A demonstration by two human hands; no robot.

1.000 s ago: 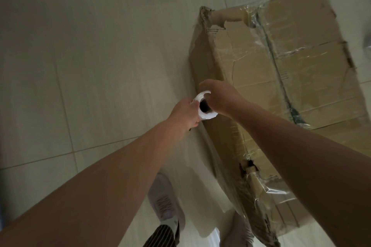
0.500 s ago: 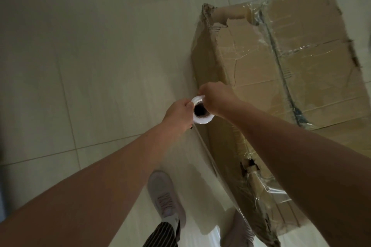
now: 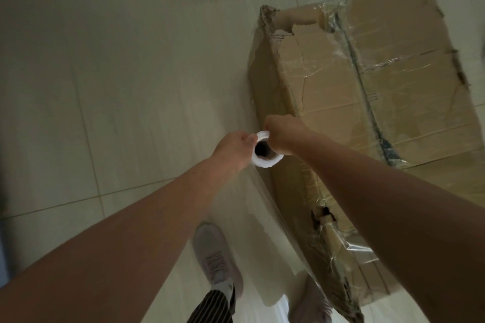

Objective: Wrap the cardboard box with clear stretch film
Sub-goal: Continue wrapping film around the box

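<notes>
while the left hand (image 3: 232, 148) and right hand (image 3: 282, 136) grip the white tubular film roll (image 3: 266, 158) beside it, the torn corrugated cardboard box (image 3: 409, 102) sits on smooth floor tiles (image 3: 118, 86), crinkled clear film (image 3: 349, 249) clinging; shoe (image 3: 217, 257) lettering too blurred to read.

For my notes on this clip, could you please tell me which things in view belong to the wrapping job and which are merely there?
Part of the job: cardboard box, roll of film, sheet of film pulled off it, left hand and right hand gripping the roll.
Merely there: shoes, striped trouser leg, floor.
</notes>
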